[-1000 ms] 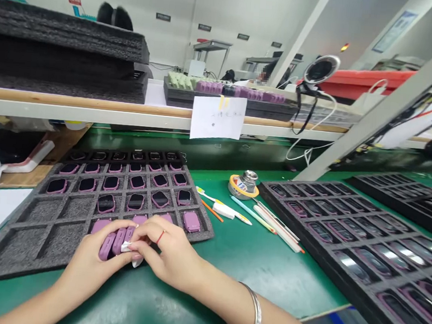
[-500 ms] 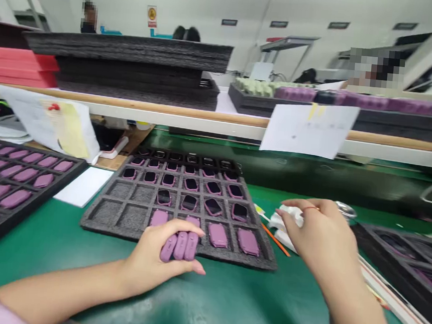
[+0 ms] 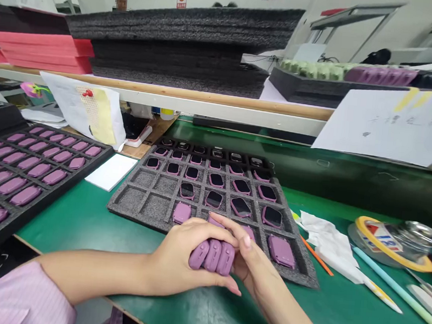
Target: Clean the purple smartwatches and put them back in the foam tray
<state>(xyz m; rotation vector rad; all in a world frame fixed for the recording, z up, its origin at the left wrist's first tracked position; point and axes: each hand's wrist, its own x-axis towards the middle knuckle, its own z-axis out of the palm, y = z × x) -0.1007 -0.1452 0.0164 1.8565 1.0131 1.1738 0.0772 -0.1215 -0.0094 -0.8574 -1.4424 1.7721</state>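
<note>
Three purple watch cases (image 3: 212, 256) stand side by side in my left hand (image 3: 171, 259), its fingers over their tops and its thumb below. My right hand (image 3: 258, 266) is close against the right end of this row, thumb and forefinger apart; its other fingers are partly hidden. Just beyond both hands lies a black foam tray (image 3: 131, 202) with purple-framed watches (image 3: 213, 199), dark screens up, in several pockets. In its front row sit purple cases, screens not showing, such as the right-hand case (image 3: 282, 251); my hands partly cover others. Several left pockets hold nothing.
Another foam tray (image 3: 52, 193) of purple cases stands at left, beside white paper (image 3: 111, 171). Right are crumpled tissue (image 3: 328, 240), an orange stick (image 3: 317, 256), a tape roll (image 3: 365, 230) around a metal-topped container, and pens. A shelf edge (image 3: 206, 100) with foam stacks crosses behind.
My right hand has left the white tissue and come left to the cases in my left hand. The left hand keeps its hold. The view has turned, shifting the scene rightward.
</note>
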